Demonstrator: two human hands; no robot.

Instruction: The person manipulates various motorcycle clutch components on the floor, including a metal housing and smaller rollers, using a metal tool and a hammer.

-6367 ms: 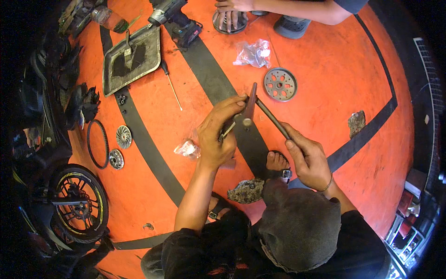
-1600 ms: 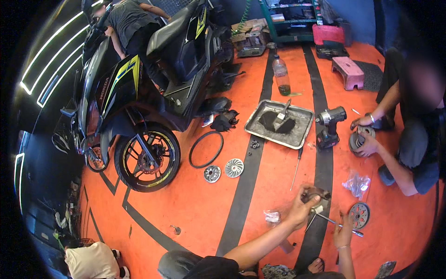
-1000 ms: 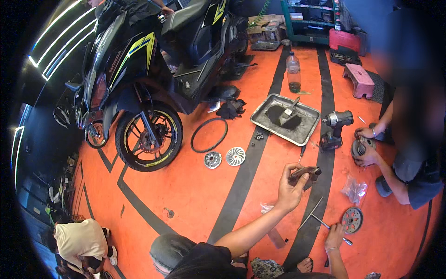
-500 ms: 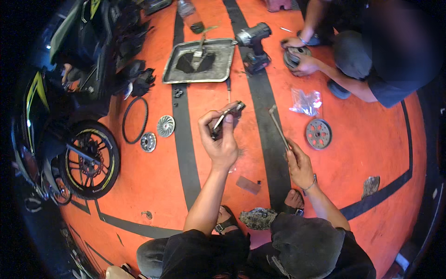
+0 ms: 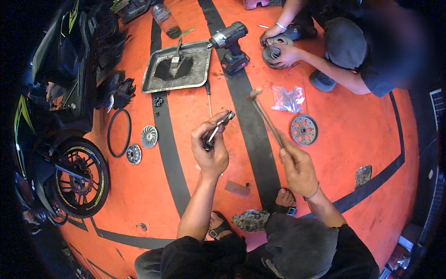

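My left hand point(image 5: 213, 153) is closed around a small dark metal part point(image 5: 228, 117) with a pale straight edge, raised over the floor; my fingers cover much of it, and its exact kind does not show. To its right, my right hand point(image 5: 299, 171) grips the lower end of a long, thin-handled tool point(image 5: 268, 119). A short head sits across the tool's far end, tilted up and leftward, apart from the part. Beyond my left hand lies a screwdriver point(image 5: 208, 93). A round metal clutch drum point(image 5: 304, 130) with holes rests to the right of the tool.
A metal tray point(image 5: 200, 79) with a paintbrush point(image 5: 175, 60), a cordless impact wrench point(image 5: 230, 44) and a plastic bag point(image 5: 288, 98) lie ahead. At left are a belt point(image 5: 109, 135), a finned disc point(image 5: 149, 136) and a motorcycle wheel point(image 5: 82, 176). A co-worker's hands point(image 5: 285, 55) hold a round part.
My right hand and its tool have come up and slightly left, the tool's head now higher. The left hand keeps the metal part. The whole view has shifted, moving floor items leftward.
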